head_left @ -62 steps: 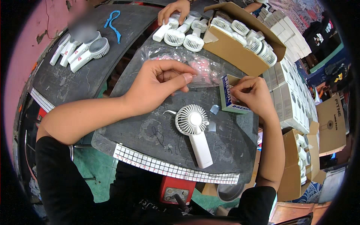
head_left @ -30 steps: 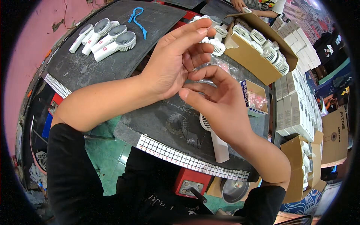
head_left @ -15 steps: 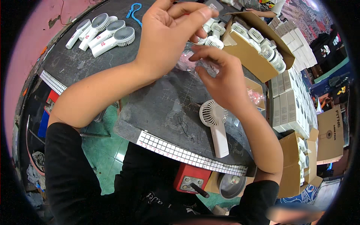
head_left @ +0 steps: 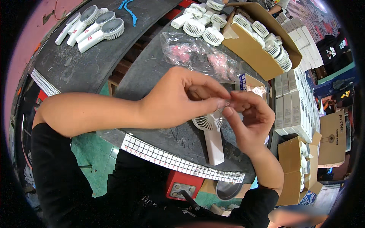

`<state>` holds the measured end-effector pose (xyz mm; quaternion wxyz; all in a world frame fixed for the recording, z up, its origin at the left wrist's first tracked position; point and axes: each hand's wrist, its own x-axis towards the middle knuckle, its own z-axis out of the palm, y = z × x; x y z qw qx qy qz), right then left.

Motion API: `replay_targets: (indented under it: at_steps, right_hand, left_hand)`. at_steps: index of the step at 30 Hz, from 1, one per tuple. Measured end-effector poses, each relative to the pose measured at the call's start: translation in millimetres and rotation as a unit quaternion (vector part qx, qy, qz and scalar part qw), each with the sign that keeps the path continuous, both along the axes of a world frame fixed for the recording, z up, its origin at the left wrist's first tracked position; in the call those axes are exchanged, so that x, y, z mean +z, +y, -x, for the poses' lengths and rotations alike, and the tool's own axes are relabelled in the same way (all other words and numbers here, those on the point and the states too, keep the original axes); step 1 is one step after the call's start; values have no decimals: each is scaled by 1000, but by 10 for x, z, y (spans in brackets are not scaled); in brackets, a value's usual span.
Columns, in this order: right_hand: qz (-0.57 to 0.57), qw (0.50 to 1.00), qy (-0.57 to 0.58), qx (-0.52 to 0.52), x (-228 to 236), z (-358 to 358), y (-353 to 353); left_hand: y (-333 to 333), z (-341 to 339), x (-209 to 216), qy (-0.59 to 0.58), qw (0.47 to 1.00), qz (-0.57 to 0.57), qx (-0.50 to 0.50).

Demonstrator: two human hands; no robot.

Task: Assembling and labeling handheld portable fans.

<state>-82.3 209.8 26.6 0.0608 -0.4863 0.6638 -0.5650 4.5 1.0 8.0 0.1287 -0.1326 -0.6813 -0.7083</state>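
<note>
My left hand (head_left: 173, 98) and my right hand (head_left: 253, 121) meet fingertip to fingertip over the table. Both thumbs press against their forefingers in a pinch. Between them is something tiny and see-through, too small to name. Just below the hands lies a white handheld fan (head_left: 215, 148), its handle toward me and its round grille partly hidden by my left hand. Beyond the hands, clear plastic bags (head_left: 180, 54) hold small pink and white pieces.
Several white fans (head_left: 100, 35) lie at the far left near a blue strap (head_left: 131, 14). More fans fill a cardboard box (head_left: 243, 49) at the back right, beside a small open box (head_left: 254, 81). A gridded ruler strip (head_left: 178, 161) edges the table. White boxes (head_left: 292, 110) are stacked at right.
My hands have come down and toward me, from raised and apart to touching at the fingertips. The bags behind are now uncovered, and the fan's head is partly covered.
</note>
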Motion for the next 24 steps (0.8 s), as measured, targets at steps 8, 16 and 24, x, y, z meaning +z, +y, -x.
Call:
replay_targets:
  at_steps: [8,16,24]
  right_hand:
    - [55,988,-132,-53,-114,-109,62]
    - [93,990,-84,-61,-189,-83,70]
    - [49,973,223,-41,-126,-9,177]
  left_hand:
    - [61,-33,-57,34,999,36,-11]
    - [-68,-8,-153,110,980,165,-6]
    - [-59,-77,-52,83,984,158,0]
